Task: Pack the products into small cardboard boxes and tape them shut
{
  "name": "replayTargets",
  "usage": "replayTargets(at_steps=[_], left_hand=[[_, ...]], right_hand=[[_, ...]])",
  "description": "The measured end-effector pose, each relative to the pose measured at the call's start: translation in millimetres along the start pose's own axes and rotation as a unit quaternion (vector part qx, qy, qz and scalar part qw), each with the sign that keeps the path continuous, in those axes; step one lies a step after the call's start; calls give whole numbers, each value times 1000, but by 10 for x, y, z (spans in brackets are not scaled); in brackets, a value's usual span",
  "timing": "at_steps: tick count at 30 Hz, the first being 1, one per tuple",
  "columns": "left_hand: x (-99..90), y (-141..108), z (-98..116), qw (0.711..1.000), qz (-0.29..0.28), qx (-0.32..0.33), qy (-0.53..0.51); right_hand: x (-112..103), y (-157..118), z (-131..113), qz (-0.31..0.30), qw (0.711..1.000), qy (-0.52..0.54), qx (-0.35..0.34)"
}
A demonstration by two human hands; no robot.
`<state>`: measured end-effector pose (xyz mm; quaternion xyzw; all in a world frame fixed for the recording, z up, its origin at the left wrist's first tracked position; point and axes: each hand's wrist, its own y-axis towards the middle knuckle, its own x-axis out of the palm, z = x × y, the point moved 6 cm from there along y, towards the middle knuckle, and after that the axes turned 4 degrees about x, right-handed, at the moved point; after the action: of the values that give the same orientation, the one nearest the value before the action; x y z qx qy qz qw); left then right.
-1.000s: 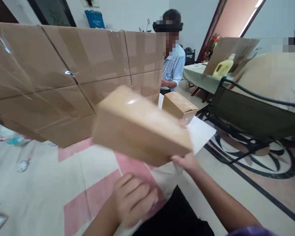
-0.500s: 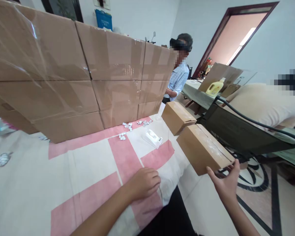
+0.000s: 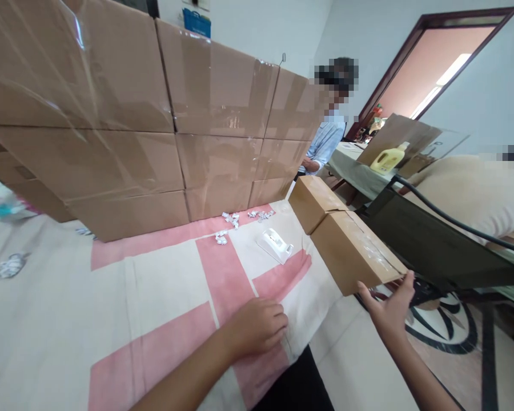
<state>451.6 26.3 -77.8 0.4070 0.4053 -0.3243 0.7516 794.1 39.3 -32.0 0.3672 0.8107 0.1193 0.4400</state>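
My right hand [image 3: 388, 305] is pressed against the near end of a closed, taped cardboard box [image 3: 351, 251], with the thumb at its lower corner and fingers at the upper edge. This box meets a second cardboard box [image 3: 319, 194] end to end, both beside the cloth-covered table's right edge. What bears the two boxes is hidden. On the pink and white cloth [image 3: 163, 285] rests my left hand [image 3: 259, 325], its fingers curled and nothing visible in them. Beyond it lies a small white device [image 3: 276, 245], perhaps a tape or label dispenser.
Stacked cardboard boxes [image 3: 218, 165] wrapped in clear film form a wall across the table. Crumpled white scraps [image 3: 221, 237] lie before it. A person in a light blue shirt [image 3: 328, 137] stands behind. On the right are a dark chair [image 3: 445, 245] and another person's pale-clad back [image 3: 458, 194].
My right hand has pushed the near box forward until its end meets the far box, closing the gap. My left hand stays on the cloth. The view has shifted slightly.
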Motion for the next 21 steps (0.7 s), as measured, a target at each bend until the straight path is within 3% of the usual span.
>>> replayTargets(at_steps=[13, 21], left_hand=[[38, 9, -15, 1000, -11, 8, -12], [49, 5, -26, 1000, -9, -1, -29]], right_hand=[[-1, -150, -86, -16, 999, -12, 39], [241, 117, -168, -25, 999, 16, -14]])
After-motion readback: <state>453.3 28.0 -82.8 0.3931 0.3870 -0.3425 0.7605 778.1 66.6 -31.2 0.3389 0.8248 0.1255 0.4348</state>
